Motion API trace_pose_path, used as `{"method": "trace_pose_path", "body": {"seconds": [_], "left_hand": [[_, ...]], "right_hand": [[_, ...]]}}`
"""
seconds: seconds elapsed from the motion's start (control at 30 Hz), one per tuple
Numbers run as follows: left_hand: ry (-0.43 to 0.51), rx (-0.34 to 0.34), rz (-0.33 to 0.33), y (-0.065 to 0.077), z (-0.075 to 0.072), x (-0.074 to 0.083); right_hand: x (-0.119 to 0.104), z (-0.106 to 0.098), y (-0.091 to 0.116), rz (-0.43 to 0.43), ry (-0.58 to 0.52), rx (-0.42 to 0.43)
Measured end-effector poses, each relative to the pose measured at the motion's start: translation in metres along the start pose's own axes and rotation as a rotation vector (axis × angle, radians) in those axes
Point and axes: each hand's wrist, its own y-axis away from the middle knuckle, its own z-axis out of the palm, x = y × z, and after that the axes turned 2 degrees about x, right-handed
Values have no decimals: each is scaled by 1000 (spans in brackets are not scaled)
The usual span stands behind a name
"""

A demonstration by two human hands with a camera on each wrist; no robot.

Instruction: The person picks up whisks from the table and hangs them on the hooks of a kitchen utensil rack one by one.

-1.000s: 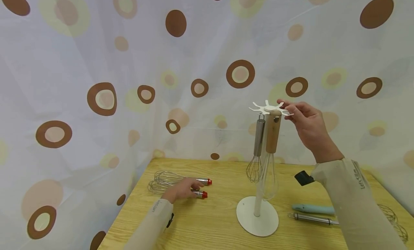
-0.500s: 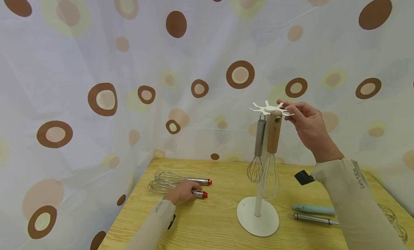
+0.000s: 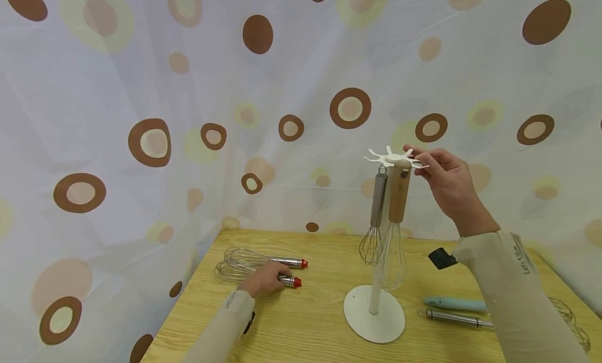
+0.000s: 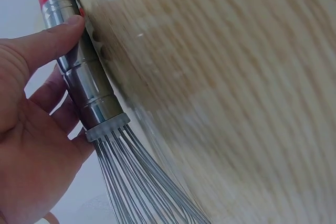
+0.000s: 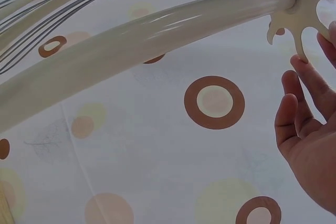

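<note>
My left hand [image 3: 268, 278] grips the steel handle of a red-tipped whisk [image 4: 86, 77] lying at the table's left. In the left wrist view the thumb lies across the handle and the fingers curl behind it. A second red-tipped whisk [image 3: 288, 261] lies just beyond. With thumb and fingertips, my right hand [image 3: 444, 180] pinches the hooked top of a white utensil stand [image 3: 374, 321]. In the right wrist view, fingertips [image 5: 302, 66] meet one hook's end. From the stand hang a small steel whisk [image 3: 378, 201] and a wooden-handled whisk [image 3: 398, 196].
Right of the stand, a pale blue handle [image 3: 453, 303] and a steel-handled utensil [image 3: 453, 317] lie on the wooden table [image 3: 310, 326], partly hidden by the right sleeve. Wire loops [image 3: 571, 321] show beyond it. A spotted curtain [image 3: 291, 65] surrounds the table.
The left hand's fingers have closed around the nearer red-tipped whisk's handle, which stays in place. The right hand stays at the stand's hooks.
</note>
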Motion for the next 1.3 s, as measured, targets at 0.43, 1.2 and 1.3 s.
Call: {"method": "trace_pose_path", "body": {"seconds": [0.43, 1.2, 1.3], "left_hand": [[15, 15, 32, -3, -3, 17], [160, 83, 55, -19, -18, 56], [213, 96, 57, -21, -22, 63]], "right_hand": [[1, 1, 0, -3, -17, 6], [3, 1, 1, -15, -26, 15], [3, 1, 0, -16, -31, 14]]}}
